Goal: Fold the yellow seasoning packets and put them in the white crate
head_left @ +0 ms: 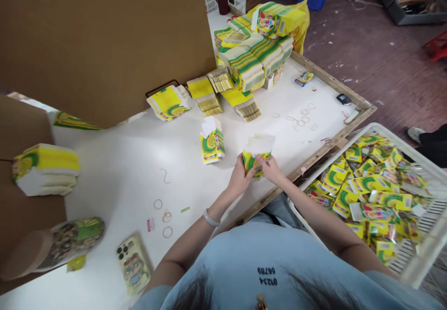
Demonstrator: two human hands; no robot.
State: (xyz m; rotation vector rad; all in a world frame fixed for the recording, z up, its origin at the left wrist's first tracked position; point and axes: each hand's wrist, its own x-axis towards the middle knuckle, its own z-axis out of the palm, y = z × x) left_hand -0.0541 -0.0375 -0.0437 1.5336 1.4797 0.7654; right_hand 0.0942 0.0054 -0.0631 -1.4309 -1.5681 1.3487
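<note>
Your left hand and right hand both grip one yellow-green carton, its white flap raised, over the near edge of the white surface. A second carton stands near it on your left, and a white crate of cartons sits at your right.

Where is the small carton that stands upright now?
In the head view, the upright carton stands on the white table, just left of the left hand, which grips another carton.

You have bare surface left of the standing carton; stacked flat cartons block the far side, and the crate hems in your right.
</note>
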